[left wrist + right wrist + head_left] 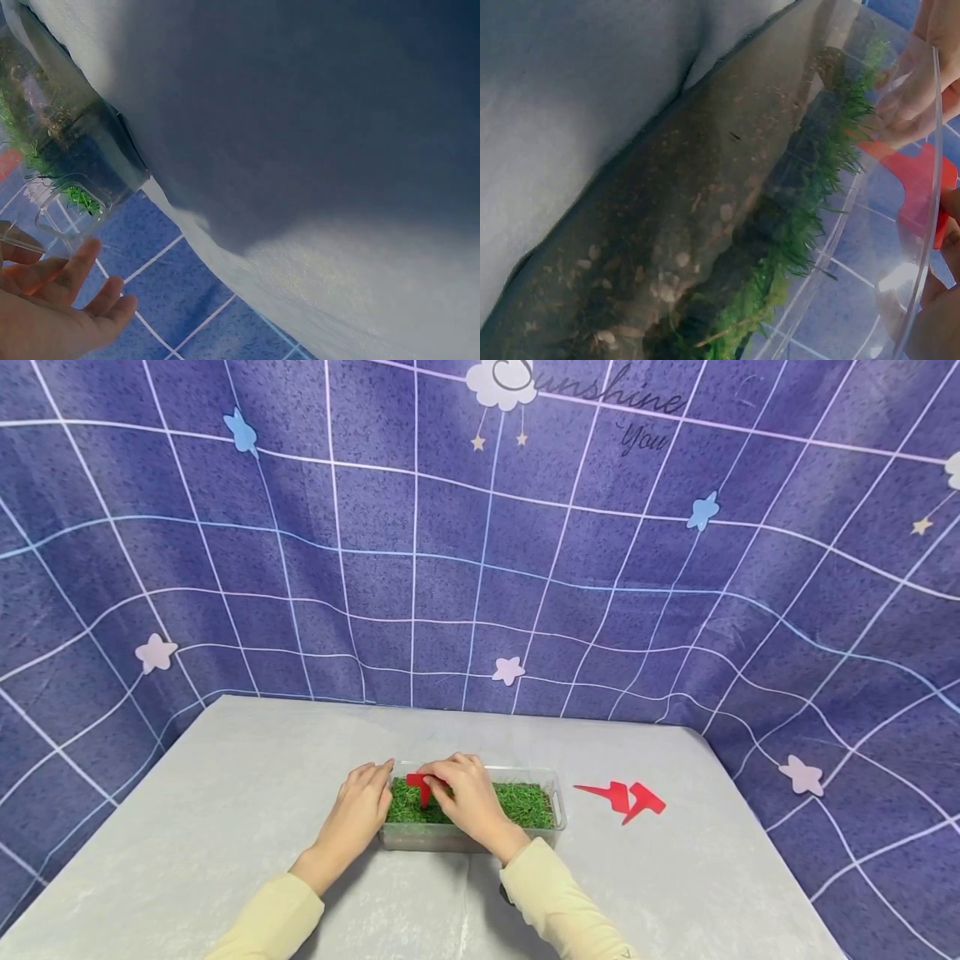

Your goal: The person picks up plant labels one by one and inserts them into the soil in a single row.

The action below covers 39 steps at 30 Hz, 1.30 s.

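A clear plastic box [420, 839] with handle cut-outs holds soil and bright green grass [525, 804]. Pinched by its broad head, a red T-shaped plant label [424, 793] stands in the grass with its stem pointing down; my right hand [468, 802] holds it from the right. In the right wrist view the red label [911, 180] shows through the clear wall, its tip among the blades. My left hand [358, 806] grips the box's left end, and in the left wrist view the rim runs between the thumb and fingers [71, 274].
To the right of the box, two more red plant labels [618, 795] [647, 800] lie side by side on the grey-covered table [712, 868]. A small dark thing [506, 894] lies partly hidden by the right sleeve. Behind the table hangs a purple-blue gridded curtain [450, 585].
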### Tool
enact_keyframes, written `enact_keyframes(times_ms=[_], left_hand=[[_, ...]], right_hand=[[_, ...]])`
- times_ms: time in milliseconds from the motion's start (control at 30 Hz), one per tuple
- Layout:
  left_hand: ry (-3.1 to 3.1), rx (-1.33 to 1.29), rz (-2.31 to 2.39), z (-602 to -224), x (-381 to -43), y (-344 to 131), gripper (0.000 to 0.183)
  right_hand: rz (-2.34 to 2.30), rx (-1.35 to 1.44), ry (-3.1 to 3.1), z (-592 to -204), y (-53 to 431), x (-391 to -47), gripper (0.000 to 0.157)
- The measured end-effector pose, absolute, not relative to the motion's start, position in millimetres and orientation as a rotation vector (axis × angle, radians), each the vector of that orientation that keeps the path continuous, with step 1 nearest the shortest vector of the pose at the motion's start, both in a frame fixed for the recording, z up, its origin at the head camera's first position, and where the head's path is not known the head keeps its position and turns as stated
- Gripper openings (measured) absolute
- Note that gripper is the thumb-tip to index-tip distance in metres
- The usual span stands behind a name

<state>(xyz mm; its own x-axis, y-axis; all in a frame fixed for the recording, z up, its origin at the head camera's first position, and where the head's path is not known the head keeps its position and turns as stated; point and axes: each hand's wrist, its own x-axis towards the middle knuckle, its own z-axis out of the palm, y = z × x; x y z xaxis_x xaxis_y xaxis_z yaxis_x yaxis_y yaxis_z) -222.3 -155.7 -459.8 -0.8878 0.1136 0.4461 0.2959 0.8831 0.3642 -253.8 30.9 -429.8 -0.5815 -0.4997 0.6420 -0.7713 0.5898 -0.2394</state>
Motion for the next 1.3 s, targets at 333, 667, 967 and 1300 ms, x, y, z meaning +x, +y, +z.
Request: enact_keyframes(times_ms=[333,667,967,1300], left_hand=[[-2.639,-0.292,-0.607,-459.1,-221.9,-155.0,0.04],[-2.643,-0.287,-0.613,-459.3,-222.5,-154.9,0.04],[-2.628,-0.29,-0.609,-461.3,-222.7,-155.3,0.039],[-2.637,-0.287,-0.606,-460.8,-223.1,-155.2,0.039]], right_hand=[[0.658,1.012,-2.31,-434.9,28.4,-256.9,0.013],[0.608,1.027,-2.316,-438.5,26.1,-260.2,0.013],[0.545,1.05,-2.306,-438.2,24.3,-260.4,0.013],[0.508,1.055,-2.368,-438.3,25.7,-259.8,0.012]])
